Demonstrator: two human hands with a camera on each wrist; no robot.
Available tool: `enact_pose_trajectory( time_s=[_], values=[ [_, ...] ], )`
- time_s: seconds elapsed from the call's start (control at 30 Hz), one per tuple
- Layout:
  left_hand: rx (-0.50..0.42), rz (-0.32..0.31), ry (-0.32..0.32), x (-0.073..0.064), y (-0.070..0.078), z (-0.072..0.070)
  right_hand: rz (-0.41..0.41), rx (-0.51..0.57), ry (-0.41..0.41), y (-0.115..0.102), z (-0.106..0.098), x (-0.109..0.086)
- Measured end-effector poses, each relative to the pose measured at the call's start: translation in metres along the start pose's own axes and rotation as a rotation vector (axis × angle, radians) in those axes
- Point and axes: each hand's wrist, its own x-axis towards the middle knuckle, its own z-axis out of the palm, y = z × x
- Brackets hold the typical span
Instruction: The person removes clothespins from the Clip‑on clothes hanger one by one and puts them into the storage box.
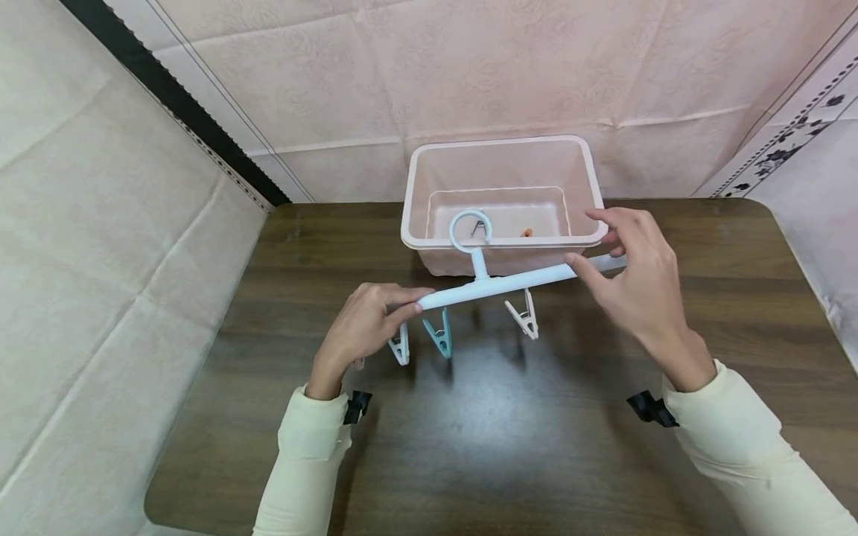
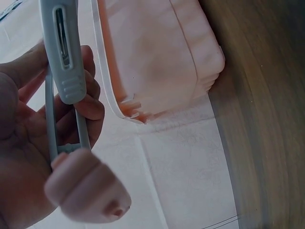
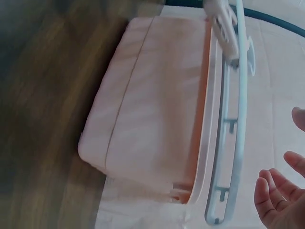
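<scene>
A pale blue clip hanger (image 1: 499, 285) with a round hook is held above the table in front of a pink bin. My left hand (image 1: 365, 320) pinches its left end between thumb and fingers. Around the right end, my right hand (image 1: 633, 275) is spread; the right wrist view shows its fingers (image 3: 281, 195) apart from the bar. Below the bar hang a pale clip (image 1: 400, 347) beside the left hand, a teal clip (image 1: 439, 339) and a white clip (image 1: 526, 318). In the left wrist view, a pale clip (image 2: 66, 52) looms close to the left hand.
Behind the hanger, the pink bin (image 1: 429, 262) stands at the table's back edge. Inside it lie a small clip (image 1: 478, 228), partly seen through the hook, and a small orange piece (image 1: 527, 233). The brown wooden table (image 1: 496, 461) meets cloth-covered walls at the back and left.
</scene>
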Motion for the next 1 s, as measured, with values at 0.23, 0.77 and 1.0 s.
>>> enact_pose_trajectory(
  time_s=[0.23, 0.77, 1.0],
  values=[
    [-0.006, 0.000, 0.011, 0.000, 0.003, 0.000, -0.020, 0.058, 0.017, -0.010, 0.006, -0.016],
    [-0.011, 0.031, 0.017, 0.003, 0.008, 0.001, 0.028, 0.136, 0.089, -0.010, 0.024, -0.048],
    [-0.008, 0.035, 0.014, 0.004, 0.008, 0.002, 0.032, 0.185, 0.067, -0.014, 0.038, -0.063]
  ],
)
